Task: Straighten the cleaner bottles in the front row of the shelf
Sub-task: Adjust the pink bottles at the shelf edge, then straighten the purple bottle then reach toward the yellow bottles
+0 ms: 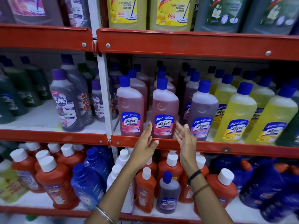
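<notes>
Flanking the base of a pink Lizol bottle [165,110], both hands are raised with palms turned inward and fingers spread, gripping nothing. The left hand [146,141] has its fingertips at the bottle's lower left edge, just beside the label, though whether they touch the plastic cannot be told; its thumb lies across the red shelf rail [210,147] below. The right hand [184,136], a ring on one finger and bands on the wrist, sits at the bottle's lower right corner, between it and the purple Lizol bottle [203,112] just beyond. The pink bottle stands upright at the front edge of the middle shelf, label facing out. To the left of the left hand stands a second pink Lizol bottle [130,107], also upright. Farther right of the right hand, two yellow Lizol bottles [236,117] continue the front row. Under both wrists, orange and blue bottles crowd the lower shelf.
</notes>
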The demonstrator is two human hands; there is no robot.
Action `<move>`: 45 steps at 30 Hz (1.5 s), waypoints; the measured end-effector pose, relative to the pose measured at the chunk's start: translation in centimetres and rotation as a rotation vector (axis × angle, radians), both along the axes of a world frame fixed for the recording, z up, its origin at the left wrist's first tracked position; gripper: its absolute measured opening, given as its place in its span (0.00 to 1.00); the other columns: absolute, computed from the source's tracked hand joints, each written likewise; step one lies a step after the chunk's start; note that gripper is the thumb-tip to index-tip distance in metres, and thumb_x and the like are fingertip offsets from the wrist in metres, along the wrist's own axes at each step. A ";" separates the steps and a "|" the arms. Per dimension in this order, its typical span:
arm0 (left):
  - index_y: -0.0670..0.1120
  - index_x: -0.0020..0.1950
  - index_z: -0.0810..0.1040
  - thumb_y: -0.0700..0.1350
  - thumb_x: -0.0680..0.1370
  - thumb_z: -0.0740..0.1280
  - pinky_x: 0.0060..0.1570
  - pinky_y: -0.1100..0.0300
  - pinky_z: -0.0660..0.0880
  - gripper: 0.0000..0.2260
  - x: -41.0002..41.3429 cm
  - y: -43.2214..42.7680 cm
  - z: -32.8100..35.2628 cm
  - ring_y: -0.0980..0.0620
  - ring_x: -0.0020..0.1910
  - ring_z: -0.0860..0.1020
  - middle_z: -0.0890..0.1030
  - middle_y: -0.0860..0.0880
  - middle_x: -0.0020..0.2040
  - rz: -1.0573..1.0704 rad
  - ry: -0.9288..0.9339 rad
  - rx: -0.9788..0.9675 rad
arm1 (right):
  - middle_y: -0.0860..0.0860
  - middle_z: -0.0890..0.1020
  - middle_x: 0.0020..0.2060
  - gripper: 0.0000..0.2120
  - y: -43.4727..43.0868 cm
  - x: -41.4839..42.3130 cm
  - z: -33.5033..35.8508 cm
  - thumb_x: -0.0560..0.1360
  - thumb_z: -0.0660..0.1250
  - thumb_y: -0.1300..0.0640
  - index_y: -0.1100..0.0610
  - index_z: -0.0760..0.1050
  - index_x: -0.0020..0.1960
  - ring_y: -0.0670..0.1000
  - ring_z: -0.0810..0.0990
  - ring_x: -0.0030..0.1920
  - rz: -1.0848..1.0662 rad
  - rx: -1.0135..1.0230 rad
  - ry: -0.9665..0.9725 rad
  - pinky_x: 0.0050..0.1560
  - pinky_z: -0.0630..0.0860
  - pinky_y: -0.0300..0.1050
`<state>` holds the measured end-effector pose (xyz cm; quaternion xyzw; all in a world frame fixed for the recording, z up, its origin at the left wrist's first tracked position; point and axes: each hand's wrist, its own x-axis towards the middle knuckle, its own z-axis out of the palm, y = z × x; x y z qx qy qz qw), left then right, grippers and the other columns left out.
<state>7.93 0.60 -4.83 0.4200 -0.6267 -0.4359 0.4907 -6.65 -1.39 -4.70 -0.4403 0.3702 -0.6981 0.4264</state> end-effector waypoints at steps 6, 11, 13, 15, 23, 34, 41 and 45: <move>0.51 0.76 0.52 0.37 0.79 0.62 0.71 0.49 0.65 0.31 -0.3 -0.1 -0.4 0.56 0.73 0.61 0.58 0.50 0.77 0.036 0.025 -0.012 | 0.53 0.79 0.57 0.20 0.2 -0.2 0.5 0.79 0.54 0.49 0.60 0.74 0.62 0.41 0.81 0.52 0.026 -0.014 0.020 0.48 0.77 0.32; 0.51 0.67 0.69 0.36 0.78 0.63 0.62 0.62 0.72 0.20 -2.7 1.3 -0.6 0.59 0.63 0.72 0.71 0.52 0.64 0.350 0.065 -0.247 | 0.55 0.82 0.55 0.20 2.2 -1.7 0.0 0.78 0.55 0.47 0.60 0.77 0.57 0.52 0.80 0.58 -0.179 -0.202 0.041 0.58 0.76 0.43; 0.54 0.60 0.73 0.36 0.77 0.62 0.57 0.66 0.72 0.17 -4.1 1.9 -0.4 0.58 0.59 0.75 0.75 0.51 0.59 0.382 0.092 -0.331 | 0.56 0.80 0.55 0.17 2.6 -3.3 -0.1 0.77 0.56 0.49 0.58 0.75 0.57 0.56 0.79 0.58 -0.310 -0.308 -0.011 0.58 0.76 0.48; 0.58 0.59 0.72 0.39 0.75 0.62 0.58 0.67 0.71 0.18 -5.9 2.1 -0.2 0.59 0.60 0.74 0.75 0.51 0.59 0.292 0.075 -0.346 | 0.57 0.77 0.58 0.17 2.3 -5.2 -0.2 0.77 0.56 0.50 0.57 0.72 0.61 0.54 0.76 0.61 -0.406 -0.328 0.007 0.61 0.74 0.47; 0.57 0.76 0.54 0.48 0.73 0.63 0.74 0.47 0.58 0.33 -10.7 -0.1 -0.4 0.58 0.75 0.55 0.55 0.57 0.77 0.030 -0.083 -0.150 | 0.46 0.70 0.67 0.28 0.5 -9.0 -0.5 0.75 0.53 0.37 0.50 0.64 0.70 0.39 0.70 0.65 -0.194 -0.108 0.233 0.65 0.68 0.40; 0.59 0.74 0.51 0.31 0.78 0.60 0.73 0.57 0.61 0.34 -11.1 -0.8 0.2 0.58 0.74 0.60 0.58 0.51 0.77 -0.037 0.057 -0.048 | 0.51 0.79 0.57 0.23 0.6 -10.6 -0.1 0.77 0.53 0.42 0.56 0.72 0.63 0.41 0.79 0.56 -0.093 -0.089 0.076 0.49 0.76 0.32; 0.54 0.76 0.54 0.32 0.77 0.62 0.73 0.54 0.60 0.32 -11.3 -0.9 0.3 0.58 0.71 0.63 0.62 0.50 0.75 -0.025 0.083 -0.030 | 0.53 0.79 0.58 0.24 0.9 -10.9 0.1 0.76 0.52 0.44 0.57 0.73 0.63 0.41 0.80 0.54 -0.058 -0.087 0.061 0.48 0.77 0.33; 0.58 0.68 0.65 0.37 0.77 0.64 0.63 0.65 0.70 0.24 -12.7 0.2 -0.2 0.58 0.66 0.71 0.70 0.48 0.69 0.214 0.102 -0.214 | 0.56 0.81 0.56 0.29 1.9 -12.1 -0.3 0.75 0.54 0.37 0.59 0.75 0.60 0.49 0.80 0.57 -0.148 -0.143 0.069 0.56 0.77 0.41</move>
